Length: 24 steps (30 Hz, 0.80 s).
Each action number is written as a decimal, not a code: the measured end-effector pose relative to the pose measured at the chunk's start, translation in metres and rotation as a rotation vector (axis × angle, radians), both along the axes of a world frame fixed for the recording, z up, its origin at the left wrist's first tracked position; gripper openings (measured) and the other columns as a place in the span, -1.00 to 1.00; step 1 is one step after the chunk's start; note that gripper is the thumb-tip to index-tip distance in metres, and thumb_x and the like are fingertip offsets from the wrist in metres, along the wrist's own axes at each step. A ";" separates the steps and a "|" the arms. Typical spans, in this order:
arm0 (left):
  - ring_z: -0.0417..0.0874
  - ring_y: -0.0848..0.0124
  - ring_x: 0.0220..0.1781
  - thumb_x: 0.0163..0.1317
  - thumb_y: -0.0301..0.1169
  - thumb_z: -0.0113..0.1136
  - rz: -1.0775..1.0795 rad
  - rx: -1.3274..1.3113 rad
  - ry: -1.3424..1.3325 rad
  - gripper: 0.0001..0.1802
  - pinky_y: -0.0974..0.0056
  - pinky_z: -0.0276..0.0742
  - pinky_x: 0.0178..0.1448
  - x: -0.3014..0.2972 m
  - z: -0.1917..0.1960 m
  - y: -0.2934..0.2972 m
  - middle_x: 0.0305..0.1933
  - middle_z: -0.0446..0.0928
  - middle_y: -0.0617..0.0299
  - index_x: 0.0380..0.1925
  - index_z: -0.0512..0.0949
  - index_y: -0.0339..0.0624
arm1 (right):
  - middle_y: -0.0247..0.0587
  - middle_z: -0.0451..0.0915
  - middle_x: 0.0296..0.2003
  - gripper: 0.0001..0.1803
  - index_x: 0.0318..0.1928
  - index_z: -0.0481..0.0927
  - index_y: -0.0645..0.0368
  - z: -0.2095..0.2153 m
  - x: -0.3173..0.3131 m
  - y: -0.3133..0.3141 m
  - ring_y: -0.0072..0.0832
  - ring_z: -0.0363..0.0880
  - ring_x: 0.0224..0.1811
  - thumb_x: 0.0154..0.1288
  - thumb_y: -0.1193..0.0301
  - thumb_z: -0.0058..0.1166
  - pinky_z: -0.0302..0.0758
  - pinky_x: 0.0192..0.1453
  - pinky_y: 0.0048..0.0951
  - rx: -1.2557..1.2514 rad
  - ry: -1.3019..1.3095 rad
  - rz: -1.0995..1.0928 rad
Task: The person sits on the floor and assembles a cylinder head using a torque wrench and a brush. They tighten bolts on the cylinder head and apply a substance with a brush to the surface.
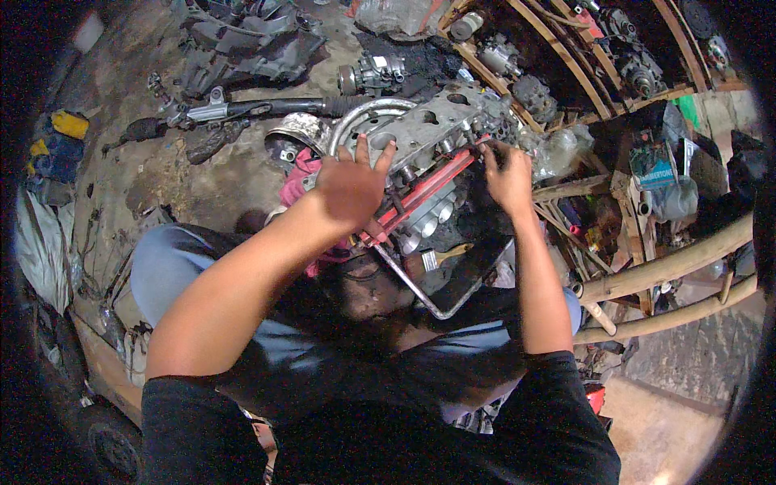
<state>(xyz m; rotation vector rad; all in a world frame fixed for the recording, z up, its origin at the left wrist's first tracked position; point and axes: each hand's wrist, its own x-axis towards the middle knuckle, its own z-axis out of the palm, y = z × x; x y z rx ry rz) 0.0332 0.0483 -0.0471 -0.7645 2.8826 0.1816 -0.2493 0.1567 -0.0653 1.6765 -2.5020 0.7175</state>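
Observation:
A grey metal engine part, seemingly a cylinder head, lies in front of me with a long red rail slanting across its near side. My left hand rests on the engine part by the rail's left end, its fingers spread. At the rail's far right end my right hand is closed, thumb and fingertips together; what they pinch is dark and too small to make out. Round metal openings line the near side of the rail. Close to me lie a paintbrush and a bent metal rod.
Left of the engine part are a metal bowl and a pink cloth. Beyond lie a long dark steering rack and a pulley unit. A wooden rack with parts stands far right; bamboo rails are nearer on the right.

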 end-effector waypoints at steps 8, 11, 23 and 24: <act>0.50 -0.32 0.30 -0.29 0.27 0.52 0.009 0.059 0.002 0.45 -0.14 0.55 0.20 0.000 0.011 0.002 0.44 0.22 -0.46 0.55 0.01 -0.16 | 0.23 0.69 -0.28 -0.68 -0.16 0.73 0.33 -0.010 0.012 -0.005 0.13 0.68 -0.18 0.34 0.27 0.22 0.57 -0.03 -0.05 0.081 0.098 -0.007; 0.49 -0.34 0.30 -0.30 0.28 0.51 0.013 0.054 -0.001 0.46 -0.15 0.55 0.20 0.002 0.005 0.000 0.44 0.23 -0.47 0.55 0.01 -0.17 | 0.27 0.68 -0.21 -0.72 -0.10 0.74 0.17 0.006 0.006 -0.011 0.15 0.64 -0.10 0.33 0.27 0.18 0.54 0.10 0.03 0.126 -0.007 -0.103; 0.52 -0.27 0.29 0.03 0.05 0.44 0.023 0.051 -0.020 0.21 -0.20 0.58 0.19 -0.004 0.001 0.001 0.45 0.18 -0.47 0.54 -0.02 -0.20 | 0.24 0.68 -0.20 -0.64 -0.05 0.71 0.24 -0.014 -0.003 -0.003 0.16 0.63 -0.07 0.33 0.21 0.20 0.54 0.10 0.04 0.145 -0.031 -0.094; 0.54 -0.25 0.27 0.09 0.01 0.40 0.022 0.024 -0.010 0.14 -0.19 0.59 0.17 -0.003 -0.004 0.000 0.45 0.20 -0.47 0.54 0.00 -0.20 | 0.24 0.68 -0.20 -0.64 -0.05 0.70 0.24 -0.014 0.001 -0.005 0.16 0.63 -0.07 0.33 0.21 0.21 0.54 0.10 0.03 0.139 -0.035 -0.120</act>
